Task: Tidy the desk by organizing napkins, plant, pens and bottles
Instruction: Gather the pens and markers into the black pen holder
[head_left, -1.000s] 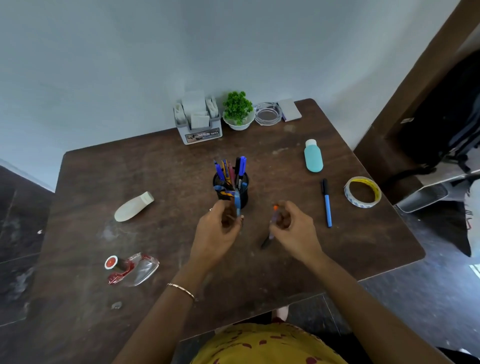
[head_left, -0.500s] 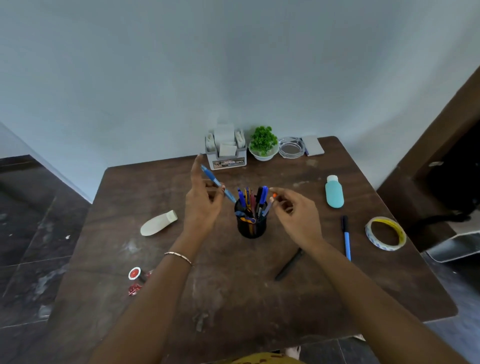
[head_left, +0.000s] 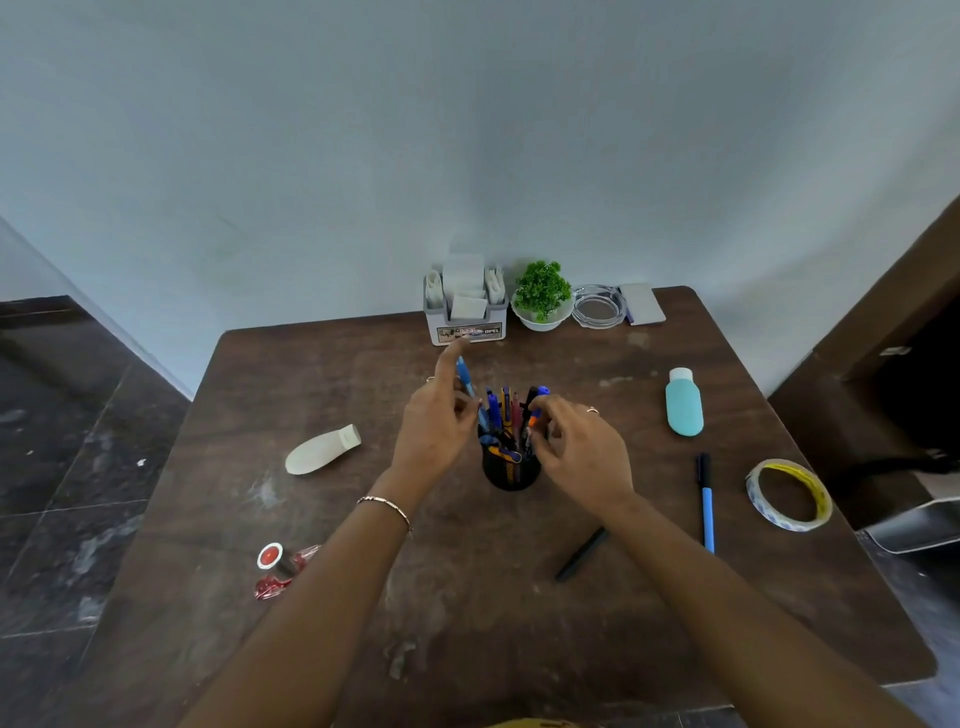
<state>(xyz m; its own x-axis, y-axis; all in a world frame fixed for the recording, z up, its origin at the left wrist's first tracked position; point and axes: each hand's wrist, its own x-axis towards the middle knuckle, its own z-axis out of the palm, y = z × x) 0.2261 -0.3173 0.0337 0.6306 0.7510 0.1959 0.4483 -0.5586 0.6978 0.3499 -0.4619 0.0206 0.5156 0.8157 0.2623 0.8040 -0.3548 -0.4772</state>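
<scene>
Blue pen (head_left: 465, 378) stands steeper now, pinched by the left hand (head_left: 434, 439); right hand (head_left: 582, 453) pinches the orange-tipped pen (head_left: 531, 422) lower, into the pen cup (head_left: 511, 475).

Desk (head_left: 337, 374) with pen holder (head_left: 510, 474), tape roll (head_left: 758, 501)

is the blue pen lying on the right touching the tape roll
Apart. The head view shows a strip of bare table between the blue pen and the tape roll.
</scene>
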